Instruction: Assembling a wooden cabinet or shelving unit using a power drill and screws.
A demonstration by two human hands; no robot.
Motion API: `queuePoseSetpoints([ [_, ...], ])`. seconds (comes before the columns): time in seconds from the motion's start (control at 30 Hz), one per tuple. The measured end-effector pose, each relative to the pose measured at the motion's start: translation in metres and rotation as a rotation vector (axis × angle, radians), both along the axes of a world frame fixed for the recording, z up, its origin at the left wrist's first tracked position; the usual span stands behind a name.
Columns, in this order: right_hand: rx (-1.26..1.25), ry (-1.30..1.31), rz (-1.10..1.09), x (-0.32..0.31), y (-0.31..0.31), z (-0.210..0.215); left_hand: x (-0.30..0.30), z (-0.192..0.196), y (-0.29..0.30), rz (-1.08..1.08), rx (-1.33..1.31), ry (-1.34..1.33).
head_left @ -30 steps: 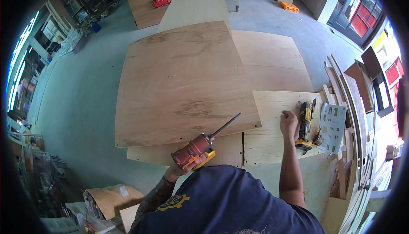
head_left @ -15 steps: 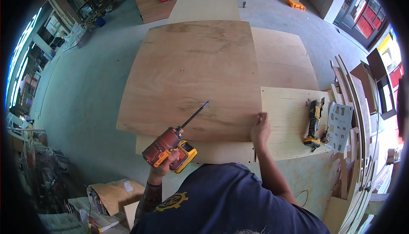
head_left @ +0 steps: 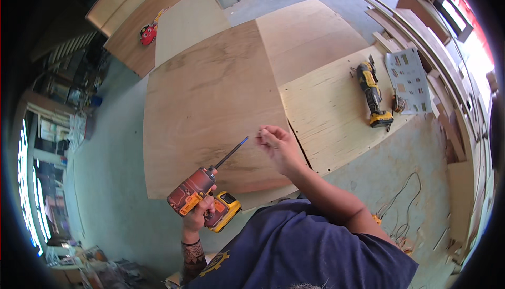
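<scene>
My left hand (head_left: pixel 202 210) grips a cordless impact driver (head_left: pixel 190 190) with a yellow battery and reddish-brown body. Its long, blue-tipped driver bit (head_left: pixel 231 152) points up and to the right over a large brown plywood panel (head_left: pixel 210 94). Just right of the bit's tip is my right hand (head_left: pixel 276 144), raised above the panel's right side. Its thumb and fingertips are pinched together; anything between them is too small to make out. The bit's tip and those fingertips are slightly apart.
A paler plywood sheet (head_left: pixel 336 115) lies on the right, bearing a yellow-and-black oscillating tool (head_left: pixel 373 94), a tape measure (head_left: pixel 399 102) and a printed sheet (head_left: pixel 409 81). Long wood strips (head_left: pixel 436 52) line the right side. Cords (head_left: pixel 405 210) lie on the floor at lower right.
My right hand has left the panel's right edge and moved left toward the bit's tip. The driver stays in my left hand. The view has turned to the right.
</scene>
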State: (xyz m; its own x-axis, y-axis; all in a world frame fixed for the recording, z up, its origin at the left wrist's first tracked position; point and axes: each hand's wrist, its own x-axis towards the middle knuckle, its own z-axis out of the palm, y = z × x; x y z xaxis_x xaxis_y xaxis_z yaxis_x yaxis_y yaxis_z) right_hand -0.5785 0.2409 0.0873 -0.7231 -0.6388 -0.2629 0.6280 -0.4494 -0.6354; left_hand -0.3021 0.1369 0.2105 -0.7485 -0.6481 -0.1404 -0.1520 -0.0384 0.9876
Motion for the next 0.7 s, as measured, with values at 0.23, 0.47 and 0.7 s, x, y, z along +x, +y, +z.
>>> queuePoseSetpoints([
  [0.23,-0.329,-0.547,0.138,-0.014,-0.002,0.017,-0.044,0.018,0.013,-0.019,-0.042,-0.135],
  [0.47,-0.358,-0.571,0.112,-0.038,-0.002,0.007,-0.08,0.027,0.022,0.0,-0.011,-0.262],
  [0.7,-0.33,-0.621,0.174,-0.049,-0.002,0.013,-0.096,0.03,0.038,0.097,0.028,-0.238],
])
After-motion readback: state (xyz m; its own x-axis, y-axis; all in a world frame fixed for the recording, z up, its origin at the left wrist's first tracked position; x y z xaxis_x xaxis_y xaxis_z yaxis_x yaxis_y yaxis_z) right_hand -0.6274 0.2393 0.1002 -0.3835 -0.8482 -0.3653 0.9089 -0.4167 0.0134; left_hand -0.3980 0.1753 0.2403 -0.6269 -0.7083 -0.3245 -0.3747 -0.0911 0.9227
